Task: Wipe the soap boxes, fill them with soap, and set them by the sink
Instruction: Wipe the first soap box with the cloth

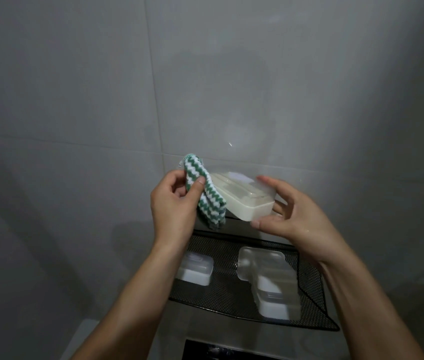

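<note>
Below our arms, two soap boxes (pixel 195 268) sit in the black basket (pixel 309 281). Our left hand (pixel 173 203) pinches the cloth (pixel 207 193); our right hand (pixel 294 216) grips one soap box (pixel 247 201). We think we are wiping; soap comes next.

Below my hands, two soap boxes (pixel 195 268) (pixel 270 279) crowd the black mesh shelf (pixel 231 294), leaving a bare strip between them. The tiled wall (pixel 205 87) blocks any reach straight ahead.
</note>
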Available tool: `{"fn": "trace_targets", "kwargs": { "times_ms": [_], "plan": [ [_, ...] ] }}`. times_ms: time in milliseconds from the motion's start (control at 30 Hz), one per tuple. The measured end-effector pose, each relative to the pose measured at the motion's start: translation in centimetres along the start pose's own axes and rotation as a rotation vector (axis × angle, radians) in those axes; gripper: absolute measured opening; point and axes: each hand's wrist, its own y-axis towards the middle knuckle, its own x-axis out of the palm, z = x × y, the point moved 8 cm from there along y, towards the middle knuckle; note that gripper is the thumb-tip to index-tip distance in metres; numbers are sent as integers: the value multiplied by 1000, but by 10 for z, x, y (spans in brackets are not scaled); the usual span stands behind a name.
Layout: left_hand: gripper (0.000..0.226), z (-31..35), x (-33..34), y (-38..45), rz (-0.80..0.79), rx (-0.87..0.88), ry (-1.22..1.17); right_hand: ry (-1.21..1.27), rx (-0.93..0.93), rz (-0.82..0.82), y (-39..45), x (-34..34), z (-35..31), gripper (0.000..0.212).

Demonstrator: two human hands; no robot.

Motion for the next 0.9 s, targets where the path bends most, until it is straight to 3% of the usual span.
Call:
{"fn": "trace_targets", "kwargs": {
  "times_ms": [267, 433, 600, 733, 900],
  "plan": [
    [5, -8, 0, -5, -24, -31, 70, -279, -176, 79, 4, 0, -28, 62],
    [2, -15, 3, -11, -51, -37, 91, -179, -162, 146, 16, -2, -26, 32],
    [4, -23, 0, -11, -45, -81, 60, -258, -103, 45, 23, 3, -22, 39],
    [5, -24, 0, -11, -67, -101, 65, -300, -94, 65, 25, 2, -20, 30],
    [11, -15, 1, -12, -82, -48, 115, -59, 55, 128, 21, -1, -6, 16]
  ]
}}
